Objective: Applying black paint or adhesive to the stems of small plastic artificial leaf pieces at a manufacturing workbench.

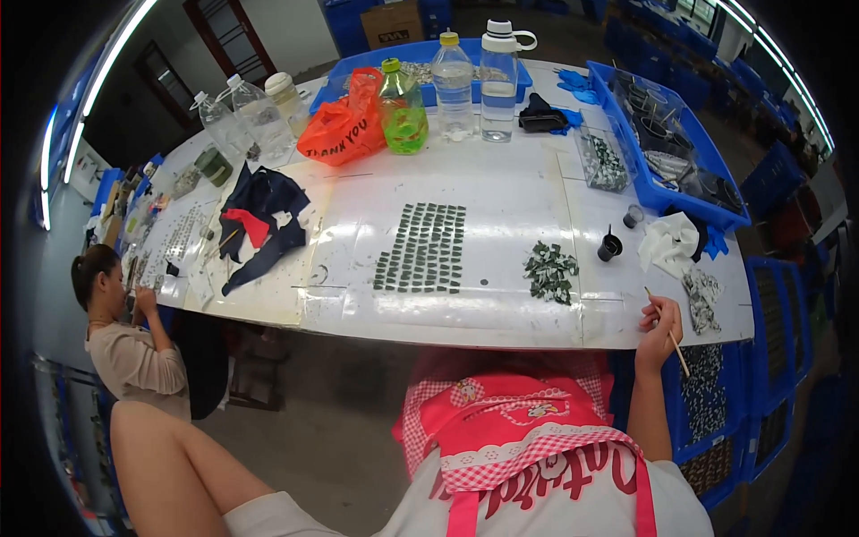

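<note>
My right hand [660, 327] is at the table's front edge on the right, its fingers closed around a thin wooden stick [681, 354] that slants down toward me. My left arm [170, 456] is bent at the lower left, and its hand is out of the picture. Small dark green pieces [434, 243] lie in neat rows on the white table [519, 188]. Right of them is a loose pile of green and whitish pieces [550, 270]. A small black cup [609, 245] stands beyond my right hand, near a crumpled white cloth [669, 240].
Several bottles, including a green one [403, 116], and a red plastic bag [344, 121] stand along the back. A blue tray [707, 192] with cups sits at the back right. Dark cloth [268, 210] lies on the left. Another person [134, 336] sits at the far left.
</note>
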Tool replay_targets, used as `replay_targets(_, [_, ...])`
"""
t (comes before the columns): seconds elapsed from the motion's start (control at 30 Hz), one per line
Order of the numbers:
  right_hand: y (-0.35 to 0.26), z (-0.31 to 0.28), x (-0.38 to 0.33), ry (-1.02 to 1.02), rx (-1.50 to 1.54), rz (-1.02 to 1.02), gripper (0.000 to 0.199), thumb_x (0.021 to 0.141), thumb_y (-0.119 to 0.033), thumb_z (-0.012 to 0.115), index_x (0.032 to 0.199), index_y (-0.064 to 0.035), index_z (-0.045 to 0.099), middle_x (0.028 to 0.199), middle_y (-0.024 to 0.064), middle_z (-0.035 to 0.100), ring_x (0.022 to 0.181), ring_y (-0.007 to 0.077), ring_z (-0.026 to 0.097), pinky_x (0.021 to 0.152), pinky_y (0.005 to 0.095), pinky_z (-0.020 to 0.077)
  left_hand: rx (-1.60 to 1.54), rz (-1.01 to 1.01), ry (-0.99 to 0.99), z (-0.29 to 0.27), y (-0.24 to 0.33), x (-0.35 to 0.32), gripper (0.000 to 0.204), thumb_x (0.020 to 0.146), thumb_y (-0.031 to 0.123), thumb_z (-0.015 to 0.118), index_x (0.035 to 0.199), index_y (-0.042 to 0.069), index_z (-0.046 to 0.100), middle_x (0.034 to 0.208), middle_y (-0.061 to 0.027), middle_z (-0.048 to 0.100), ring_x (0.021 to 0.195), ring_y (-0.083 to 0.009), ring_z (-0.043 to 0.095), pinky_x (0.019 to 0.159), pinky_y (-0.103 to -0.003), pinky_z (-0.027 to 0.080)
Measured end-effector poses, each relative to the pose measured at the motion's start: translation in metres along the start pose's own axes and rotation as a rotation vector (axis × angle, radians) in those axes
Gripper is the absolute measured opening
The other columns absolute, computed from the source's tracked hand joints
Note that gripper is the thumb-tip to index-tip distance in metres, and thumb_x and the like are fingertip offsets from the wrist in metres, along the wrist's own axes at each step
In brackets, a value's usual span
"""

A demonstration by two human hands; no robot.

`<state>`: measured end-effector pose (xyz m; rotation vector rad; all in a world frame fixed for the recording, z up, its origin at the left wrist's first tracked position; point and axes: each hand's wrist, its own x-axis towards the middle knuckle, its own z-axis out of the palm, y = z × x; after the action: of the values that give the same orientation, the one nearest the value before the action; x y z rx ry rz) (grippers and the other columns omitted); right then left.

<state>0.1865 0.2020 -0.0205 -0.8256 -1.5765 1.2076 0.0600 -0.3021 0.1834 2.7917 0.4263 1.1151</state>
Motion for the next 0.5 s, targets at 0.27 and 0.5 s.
replay_targets(0.27, [0.002,-0.003,-0.004,-0.017,0.076,-0.049,0.032,0.098,-0.021,0.038,0.091,-0.0016,0.062,0.074,0.0051,0.056,0.062,0.0097,0.045,0.057,0.0208,0.0368,-0.162,-0.019,0.012,-0.087,-0.100,0.003,0.025,0.093,0.009,0.041,0.098,0.003,0.065,0.101,-0.0166,0.066,0.092,-0.0239,0.061,0.072,-0.035,0.050])
replay_targets(0.5, [0.003,-0.008,-0.003,-0.083,0.081,-0.077,0.031,0.097,-0.020,0.039,0.090,-0.0007,0.063,0.073,0.0052,0.056,0.061,0.0097,0.044,0.056,0.0208,0.0369,-0.304,-0.017,-0.014,-0.086,-0.101,0.018,0.023,0.093,0.009,0.041,0.094,0.002,0.064,0.097,-0.0164,0.065,0.088,-0.0244,0.060,0.070,-0.035,0.049])
